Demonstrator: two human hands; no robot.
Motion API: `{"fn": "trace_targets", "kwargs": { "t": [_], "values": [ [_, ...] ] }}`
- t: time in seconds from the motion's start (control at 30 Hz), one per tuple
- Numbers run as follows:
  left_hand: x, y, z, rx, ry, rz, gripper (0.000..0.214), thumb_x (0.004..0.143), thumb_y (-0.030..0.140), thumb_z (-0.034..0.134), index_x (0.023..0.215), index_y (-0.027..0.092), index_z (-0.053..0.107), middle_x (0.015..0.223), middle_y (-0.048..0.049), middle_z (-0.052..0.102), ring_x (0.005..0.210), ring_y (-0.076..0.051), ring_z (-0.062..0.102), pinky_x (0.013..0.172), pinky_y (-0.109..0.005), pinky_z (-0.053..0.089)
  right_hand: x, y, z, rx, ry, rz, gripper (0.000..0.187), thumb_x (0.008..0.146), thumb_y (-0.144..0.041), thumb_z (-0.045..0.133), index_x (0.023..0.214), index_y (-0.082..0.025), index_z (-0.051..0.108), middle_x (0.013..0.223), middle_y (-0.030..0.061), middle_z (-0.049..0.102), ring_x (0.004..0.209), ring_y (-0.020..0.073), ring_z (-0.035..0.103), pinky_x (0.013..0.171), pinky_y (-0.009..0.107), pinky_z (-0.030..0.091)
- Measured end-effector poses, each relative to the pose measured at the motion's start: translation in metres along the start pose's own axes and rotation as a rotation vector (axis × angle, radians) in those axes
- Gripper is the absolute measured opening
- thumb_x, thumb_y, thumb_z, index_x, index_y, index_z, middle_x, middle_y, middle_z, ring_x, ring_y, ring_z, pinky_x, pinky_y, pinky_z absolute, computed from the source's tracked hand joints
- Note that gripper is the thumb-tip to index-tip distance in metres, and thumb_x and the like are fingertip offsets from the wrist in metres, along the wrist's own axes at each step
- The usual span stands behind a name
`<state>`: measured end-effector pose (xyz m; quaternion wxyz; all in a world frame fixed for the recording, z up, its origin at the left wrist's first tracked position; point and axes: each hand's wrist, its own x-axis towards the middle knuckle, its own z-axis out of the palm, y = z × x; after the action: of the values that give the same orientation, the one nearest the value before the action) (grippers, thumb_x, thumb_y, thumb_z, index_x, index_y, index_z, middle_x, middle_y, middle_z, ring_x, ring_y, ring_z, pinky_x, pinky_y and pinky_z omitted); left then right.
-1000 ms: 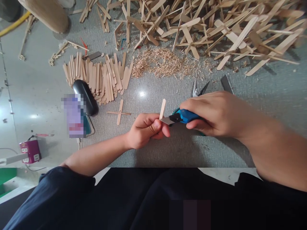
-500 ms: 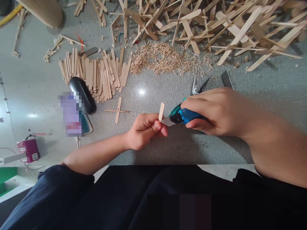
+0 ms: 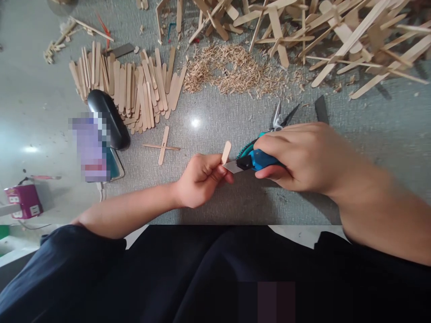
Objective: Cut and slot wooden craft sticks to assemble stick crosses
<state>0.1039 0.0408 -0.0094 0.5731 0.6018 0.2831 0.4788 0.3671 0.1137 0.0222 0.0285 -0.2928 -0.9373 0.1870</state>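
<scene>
Between the thumb and fingers of my left hand a wooden craft stick is pinched, its rounded end pointing up and its lower part hidden. My right hand is wrapped round a blue and black utility knife. The knife's blade touches, or nearly touches, the stick just by my left thumb. Partly behind my right hand lie scissors or snips with teal handles. To the left of my hands, two sticks form a cross on the table.
A stack of craft sticks lies at the left, beside a black case and a phone on a cable. Wood shavings spread beyond my hands. Crossed sticks pile up at the back right, and a loose blade lies nearby.
The camera view has shifted slightly, so the table items sit a little differently in the picture. Both hands keep their grips, with the blade still at the stick.
</scene>
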Motion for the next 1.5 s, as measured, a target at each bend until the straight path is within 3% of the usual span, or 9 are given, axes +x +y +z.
{"fn": "trace_targets", "kwargs": {
  "t": [0.23, 0.47, 0.6, 0.7, 0.8, 0.9, 1.07, 1.3, 1.5],
  "values": [
    [-0.001, 0.000, 0.001, 0.079, 0.036, 0.022, 0.036, 0.119, 0.022, 0.059, 0.084, 0.017, 0.067, 0.060, 0.0074, 0.058, 0.048, 0.000, 0.051, 0.049, -0.008, 0.038, -0.001, -0.008, 0.003, -0.055, 0.074, 0.020, 0.079, 0.115, -0.083, 0.015, 0.093, -0.025, 0.064, 0.076, 0.0069, 0.073, 0.064, 0.0241, 0.063, 0.065, 0.042, 0.039],
    [0.001, -0.009, 0.008, -0.299, 0.119, -0.075, 0.037, 0.120, 0.035, 0.061, 0.089, 0.018, 0.068, 0.057, 0.0097, 0.048, 0.043, -0.001, 0.039, 0.043, -0.011, 0.032, 0.004, -0.008, 0.006, -0.109, 0.198, 0.019, 0.082, 0.118, -0.081, 0.016, 0.094, -0.022, 0.068, 0.063, 0.0018, 0.062, 0.055, 0.0185, 0.056, 0.061, 0.036, 0.035],
    [0.001, -0.006, 0.009, -0.305, 0.110, -0.125, 0.042, 0.121, 0.043, 0.060, 0.089, 0.018, 0.069, 0.054, 0.0085, 0.051, 0.041, -0.002, 0.043, 0.043, -0.012, 0.036, 0.006, -0.001, 0.005, -0.050, 0.181, 0.018, 0.084, 0.115, -0.086, 0.016, 0.091, -0.023, 0.066, 0.058, -0.0006, 0.053, 0.052, 0.0180, 0.051, 0.058, 0.035, 0.034],
    [0.001, -0.004, 0.008, -0.269, 0.169, -0.135, 0.043, 0.120, 0.044, 0.062, 0.087, 0.018, 0.068, 0.053, 0.0082, 0.055, 0.039, -0.002, 0.045, 0.042, -0.012, 0.038, 0.004, -0.002, 0.004, 0.002, 0.168, 0.033, 0.086, 0.112, -0.090, 0.012, 0.083, -0.026, 0.061, 0.058, -0.0004, 0.047, 0.052, 0.0187, 0.048, 0.057, 0.037, 0.034],
    [0.003, -0.003, 0.008, -0.243, 0.257, -0.107, 0.039, 0.119, 0.042, 0.065, 0.088, 0.019, 0.067, 0.054, 0.0083, 0.059, 0.040, -0.002, 0.046, 0.044, -0.011, 0.039, 0.002, -0.004, 0.006, 0.043, 0.228, 0.019, 0.084, 0.113, -0.087, 0.009, 0.082, -0.027, 0.059, 0.060, 0.0015, 0.050, 0.057, 0.0212, 0.051, 0.064, 0.041, 0.040],
    [0.004, -0.004, 0.008, -0.243, 0.264, -0.092, 0.042, 0.122, 0.045, 0.059, 0.090, 0.019, 0.067, 0.055, 0.0074, 0.062, 0.039, -0.003, 0.047, 0.042, -0.011, 0.038, 0.002, -0.004, 0.006, 0.020, 0.313, 0.004, 0.079, 0.115, -0.082, 0.014, 0.087, -0.028, 0.063, 0.065, 0.0034, 0.062, 0.063, 0.0232, 0.057, 0.085, 0.047, 0.051],
    [0.002, -0.003, 0.011, -0.352, 0.212, -0.161, 0.040, 0.121, 0.048, 0.059, 0.094, 0.019, 0.067, 0.054, 0.0078, 0.061, 0.038, -0.004, 0.048, 0.039, -0.014, 0.036, 0.005, -0.004, 0.004, -0.022, 0.201, 0.071, 0.081, 0.112, -0.085, 0.010, 0.091, -0.029, 0.066, 0.081, 0.0080, 0.076, 0.079, 0.0282, 0.069, 0.107, 0.055, 0.051],
    [0.000, 0.000, 0.014, -0.355, 0.183, -0.271, 0.047, 0.117, 0.061, 0.064, 0.094, 0.019, 0.067, 0.050, 0.0085, 0.057, 0.035, -0.004, 0.042, 0.038, -0.016, 0.034, 0.005, -0.007, 0.005, -0.032, 0.193, 0.134, 0.091, 0.108, -0.090, 0.007, 0.084, -0.029, 0.070, 0.077, 0.0116, 0.073, 0.080, 0.0321, 0.069, 0.093, 0.053, 0.051],
    [0.000, 0.001, 0.013, -0.366, 0.151, -0.256, 0.043, 0.118, 0.056, 0.064, 0.096, 0.019, 0.068, 0.050, 0.0089, 0.056, 0.035, -0.004, 0.042, 0.039, -0.017, 0.036, 0.008, -0.012, -0.001, -0.034, 0.116, 0.176, 0.093, 0.105, -0.092, 0.002, 0.083, -0.029, 0.066, 0.080, 0.0125, 0.075, 0.083, 0.0330, 0.068, 0.095, 0.053, 0.051]
  ]
}}
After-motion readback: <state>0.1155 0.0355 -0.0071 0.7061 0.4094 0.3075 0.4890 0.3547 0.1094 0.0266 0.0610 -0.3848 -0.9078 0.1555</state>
